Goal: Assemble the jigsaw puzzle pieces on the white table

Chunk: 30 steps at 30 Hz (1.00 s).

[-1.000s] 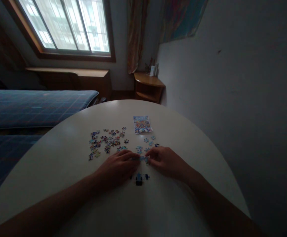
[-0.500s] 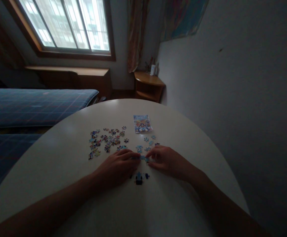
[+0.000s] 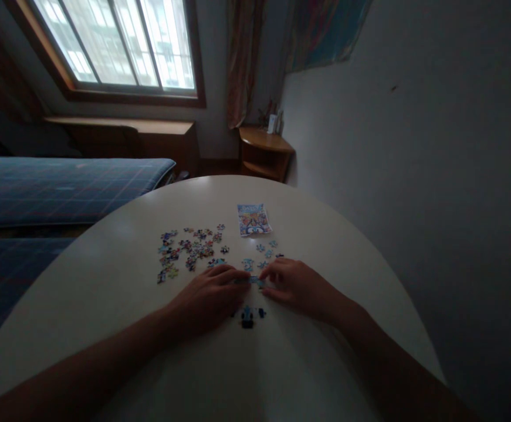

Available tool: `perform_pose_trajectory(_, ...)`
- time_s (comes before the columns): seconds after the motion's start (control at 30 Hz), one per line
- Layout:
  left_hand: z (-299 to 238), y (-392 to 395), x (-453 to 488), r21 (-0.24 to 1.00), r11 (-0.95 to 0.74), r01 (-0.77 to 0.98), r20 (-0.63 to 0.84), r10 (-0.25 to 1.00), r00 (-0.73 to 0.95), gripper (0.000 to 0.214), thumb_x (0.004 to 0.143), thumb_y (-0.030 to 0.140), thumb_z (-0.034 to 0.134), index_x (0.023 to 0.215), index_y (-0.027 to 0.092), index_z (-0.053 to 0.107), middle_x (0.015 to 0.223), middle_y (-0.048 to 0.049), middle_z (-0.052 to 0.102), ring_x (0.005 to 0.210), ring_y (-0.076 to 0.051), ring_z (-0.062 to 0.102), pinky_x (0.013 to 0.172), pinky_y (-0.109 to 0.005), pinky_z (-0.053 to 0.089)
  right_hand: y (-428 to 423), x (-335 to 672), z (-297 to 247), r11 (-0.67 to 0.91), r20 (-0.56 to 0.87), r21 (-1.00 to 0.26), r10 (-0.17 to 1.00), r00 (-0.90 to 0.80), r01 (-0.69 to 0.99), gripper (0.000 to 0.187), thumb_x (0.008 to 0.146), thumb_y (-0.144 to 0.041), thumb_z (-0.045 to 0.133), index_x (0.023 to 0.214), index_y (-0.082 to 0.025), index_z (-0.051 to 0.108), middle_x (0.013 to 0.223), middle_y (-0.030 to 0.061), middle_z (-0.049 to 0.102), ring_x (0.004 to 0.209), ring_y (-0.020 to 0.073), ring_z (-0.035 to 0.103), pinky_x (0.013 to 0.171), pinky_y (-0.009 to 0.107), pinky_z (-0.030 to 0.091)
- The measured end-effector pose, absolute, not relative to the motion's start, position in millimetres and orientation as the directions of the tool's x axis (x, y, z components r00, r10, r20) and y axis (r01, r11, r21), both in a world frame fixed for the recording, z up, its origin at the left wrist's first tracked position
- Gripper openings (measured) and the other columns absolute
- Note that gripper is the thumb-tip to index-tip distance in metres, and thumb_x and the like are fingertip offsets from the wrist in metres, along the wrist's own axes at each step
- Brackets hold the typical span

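Note:
Both my hands rest on a round white table [image 3: 105, 305]. My left hand [image 3: 209, 296] and my right hand [image 3: 297, 284] meet fingertip to fingertip over small blue puzzle pieces [image 3: 254, 281], fingers pinched on them. Just below, a small joined cluster of pieces [image 3: 247, 316] lies on the table. Several loose puzzle pieces [image 3: 189, 249] are scattered to the left and beyond my left hand. A few light blue pieces [image 3: 266, 252] lie beyond my right hand. A colourful picture card [image 3: 252, 220] lies further back.
A grey wall [image 3: 413, 146] stands close on the right of the table. A bed with a blue plaid cover [image 3: 61, 187] is on the left. Behind are a wooden corner shelf [image 3: 264, 149], a curtain and a bright window [image 3: 114, 44].
Almost nothing has moved. My hands stay together on the same pieces, with only a slight shift of the view.

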<state>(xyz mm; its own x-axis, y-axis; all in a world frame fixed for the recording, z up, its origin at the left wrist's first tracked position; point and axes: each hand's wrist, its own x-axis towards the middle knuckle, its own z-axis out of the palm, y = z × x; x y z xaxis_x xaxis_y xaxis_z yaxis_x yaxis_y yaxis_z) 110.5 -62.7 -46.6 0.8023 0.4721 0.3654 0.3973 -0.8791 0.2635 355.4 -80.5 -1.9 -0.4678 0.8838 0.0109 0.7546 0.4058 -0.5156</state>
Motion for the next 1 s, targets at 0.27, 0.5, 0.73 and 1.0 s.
perform_pose_trajectory(0.27,-46.5,-63.0,109.9,0.271,-0.874,0.403,0.339,0.478,0.81,0.026,0.095,0.018,0.053,0.118,0.021,0.063,0.131,-0.008,0.062,0.112,-0.023,0.058,0.096,-0.043,0.052,-79.6,362.5,-2.6,0.414,0.005,-0.519,0.876,-0.482,0.747,0.033,0.077,-0.026,0.076,0.109,-0.022,0.071,0.094,0.0037,0.067,0.081,0.0164,0.061,0.075,0.027,0.046)
perform_pose_trajectory(0.5,-45.9,-63.3,110.8,0.283,-0.872,0.4,0.339,0.481,0.809,0.028,0.095,0.018,0.051,0.12,0.021,0.063,0.131,-0.0081,0.063,0.113,-0.023,0.058,0.096,-0.042,0.052,-81.1,352.5,-0.6,0.419,0.013,-0.479,0.882,-0.471,0.771,0.023,0.08,-0.025,0.073,0.102,-0.02,0.073,0.093,0.005,0.067,0.08,0.0166,0.061,0.074,0.028,0.045)
perform_pose_trajectory(0.73,-49.4,-61.8,110.2,0.271,-0.878,0.395,0.362,0.473,0.803,0.028,0.093,0.016,0.053,0.118,0.022,0.064,0.129,-0.007,0.064,0.112,-0.022,0.058,0.097,-0.042,0.051,-79.5,349.9,-5.7,0.384,0.033,-0.521,0.901,-0.432,0.762,0.019,0.08,-0.021,0.071,0.098,-0.019,0.071,0.091,0.005,0.066,0.079,0.016,0.06,0.074,0.027,0.045)
perform_pose_trajectory(1.0,-47.7,-62.6,109.8,0.273,-0.877,0.396,0.347,0.474,0.809,0.028,0.094,0.017,0.053,0.12,0.022,0.062,0.13,-0.0075,0.063,0.112,-0.023,0.058,0.096,-0.043,0.052,-79.7,354.6,-6.3,0.327,0.014,-0.585,0.919,-0.395,0.742,0.016,0.077,-0.017,0.07,0.093,-0.018,0.068,0.084,0.0027,0.068,0.074,0.0141,0.061,0.068,0.025,0.043)
